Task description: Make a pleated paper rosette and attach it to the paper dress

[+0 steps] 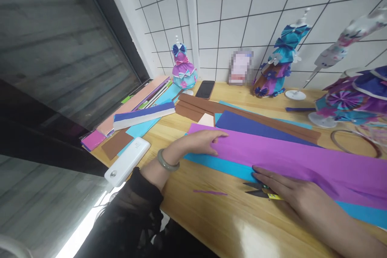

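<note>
A long purple sheet (266,149), paper or thin foam, lies across the table over a light-blue sheet (223,165). My left hand (201,141) rests on its left end, thumb and forefinger apart. Flat over the sheet's front edge lies my right hand (302,193), fingers stretched out. Dark-bladed scissors (256,190) with a yellow part lie beside and partly under that hand; whether it touches them I cannot tell. A thin purple strip (210,192) is on the wood in front. Behind the purple sheet are a dark-blue sheet (256,127) and brown sheets (196,107).
Left of my arm sit a white device (128,161), a blue-and-white folded stack (145,115) and a pile of coloured sheets (130,107). A phone (205,89) and small dressed mannequins (184,66) stand toward the tiled wall. A round hoop (356,143) lies right.
</note>
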Available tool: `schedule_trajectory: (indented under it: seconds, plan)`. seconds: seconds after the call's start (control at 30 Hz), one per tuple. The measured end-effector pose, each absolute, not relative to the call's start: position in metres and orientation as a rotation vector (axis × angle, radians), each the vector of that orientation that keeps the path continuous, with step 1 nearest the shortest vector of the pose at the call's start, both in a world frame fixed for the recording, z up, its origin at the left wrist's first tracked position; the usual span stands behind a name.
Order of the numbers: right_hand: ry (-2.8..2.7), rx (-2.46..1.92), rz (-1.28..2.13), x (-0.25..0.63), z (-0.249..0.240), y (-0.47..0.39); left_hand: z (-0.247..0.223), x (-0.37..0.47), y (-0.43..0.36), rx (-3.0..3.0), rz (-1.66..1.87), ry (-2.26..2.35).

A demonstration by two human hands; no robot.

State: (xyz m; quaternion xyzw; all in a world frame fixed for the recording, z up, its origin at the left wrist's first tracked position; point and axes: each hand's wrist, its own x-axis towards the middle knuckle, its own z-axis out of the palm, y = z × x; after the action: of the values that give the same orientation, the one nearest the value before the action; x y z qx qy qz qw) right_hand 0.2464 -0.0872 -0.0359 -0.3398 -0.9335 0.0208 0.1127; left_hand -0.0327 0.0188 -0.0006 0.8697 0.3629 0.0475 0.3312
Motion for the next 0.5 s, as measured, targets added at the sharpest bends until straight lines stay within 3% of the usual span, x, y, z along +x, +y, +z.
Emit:
schedule_trajectory:
  seconds: [0.27,0.5]
  plan:
    - [-2.731,-0.990,0.077,0.247,-0.030,-0.087,0.013,-0.069,0.036,2.197,-0.190,1.036]
    - [-2.673,-1.081,0.075,0.251,-0.042,-0.086,0.021,-0.088,0.042,2.132,-0.226,1.082]
